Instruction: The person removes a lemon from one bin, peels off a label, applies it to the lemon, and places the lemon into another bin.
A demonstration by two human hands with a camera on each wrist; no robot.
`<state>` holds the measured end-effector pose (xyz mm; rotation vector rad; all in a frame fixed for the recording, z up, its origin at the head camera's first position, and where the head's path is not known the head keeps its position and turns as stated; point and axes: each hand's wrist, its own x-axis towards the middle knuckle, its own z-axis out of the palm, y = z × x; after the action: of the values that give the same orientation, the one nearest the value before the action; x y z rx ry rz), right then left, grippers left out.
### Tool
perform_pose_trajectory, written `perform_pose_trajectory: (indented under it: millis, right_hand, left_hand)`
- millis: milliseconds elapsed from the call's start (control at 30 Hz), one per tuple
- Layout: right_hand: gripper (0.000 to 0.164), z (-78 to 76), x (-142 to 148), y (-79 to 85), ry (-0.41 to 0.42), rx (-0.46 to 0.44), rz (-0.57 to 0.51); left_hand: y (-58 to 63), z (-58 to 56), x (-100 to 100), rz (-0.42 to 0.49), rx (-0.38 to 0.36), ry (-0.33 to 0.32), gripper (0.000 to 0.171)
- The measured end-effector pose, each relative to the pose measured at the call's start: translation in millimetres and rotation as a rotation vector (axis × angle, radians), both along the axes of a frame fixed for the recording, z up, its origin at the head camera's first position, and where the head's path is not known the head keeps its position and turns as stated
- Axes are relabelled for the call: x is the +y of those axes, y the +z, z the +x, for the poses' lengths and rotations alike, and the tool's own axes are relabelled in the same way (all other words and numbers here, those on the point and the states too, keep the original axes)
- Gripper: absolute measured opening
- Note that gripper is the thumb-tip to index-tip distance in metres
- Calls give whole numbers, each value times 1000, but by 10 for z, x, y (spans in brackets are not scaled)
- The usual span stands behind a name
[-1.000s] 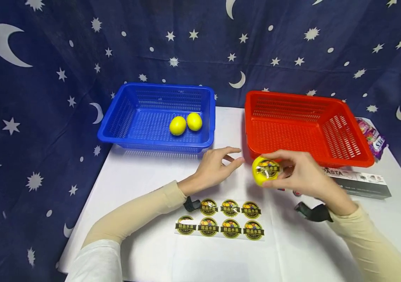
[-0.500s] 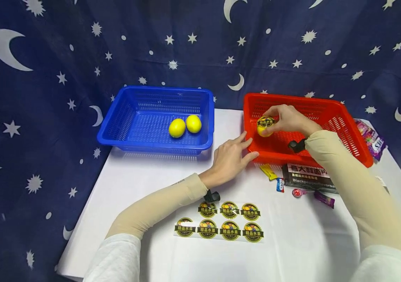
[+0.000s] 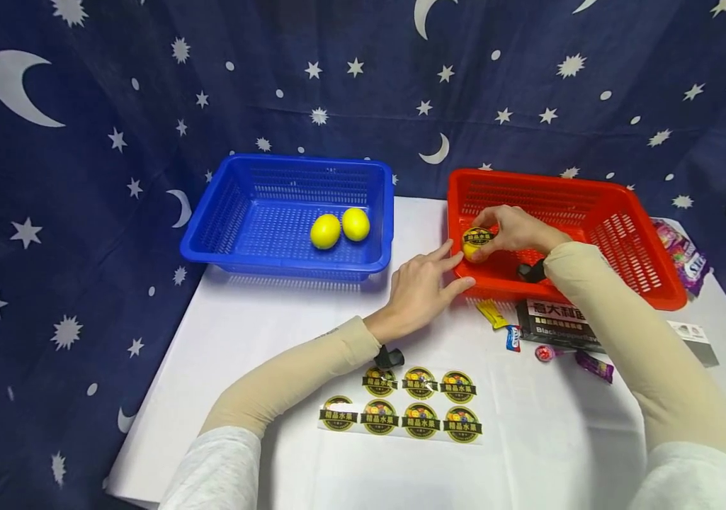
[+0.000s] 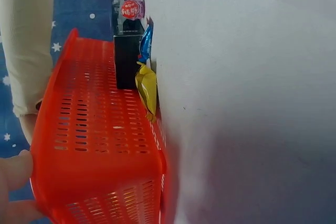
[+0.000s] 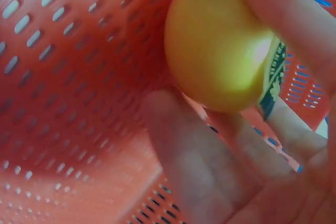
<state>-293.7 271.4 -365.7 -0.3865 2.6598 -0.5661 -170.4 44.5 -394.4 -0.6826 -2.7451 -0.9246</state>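
Note:
Inside the red basket (image 3: 566,290), by its left wall, my right hand (image 3: 515,230) holds a yellow lemon (image 3: 472,253) between thumb and fingers. A round black-and-gold sticker (image 3: 479,237) is stuck on the lemon and faces up. In the right wrist view the lemon (image 5: 215,45) shows a green stem end, with the fingers curved around it. My left hand (image 3: 418,294) has its fingers extended, touching the basket's front left corner. The left wrist view shows those fingertips (image 4: 18,170) at the red rim. A blue basket (image 3: 286,265) at the left bears two plain lemons (image 3: 325,231).
A sticker sheet (image 3: 401,405) lies on the white table near the front. Before the red basket are a black pasta box (image 3: 557,329), a yellow wrapped candy (image 3: 491,313), a blue wrapper (image 3: 513,338), a lollipop (image 3: 545,353) and a purple candy (image 3: 594,366). A purple bag (image 3: 681,258) is at right.
My right hand has carried the stickered lemon from in front of the red basket to inside it, then lower toward the left wall. My left hand has moved right onto the basket's corner.

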Motion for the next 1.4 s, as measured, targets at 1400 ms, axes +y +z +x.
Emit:
perform_pose_trajectory:
  millis: [1400]
  right_hand:
    - [56,1054,-1648,-177,49,436,-347]
  left_hand:
    - [516,-1557,-1916,-549,-656,-118,76]
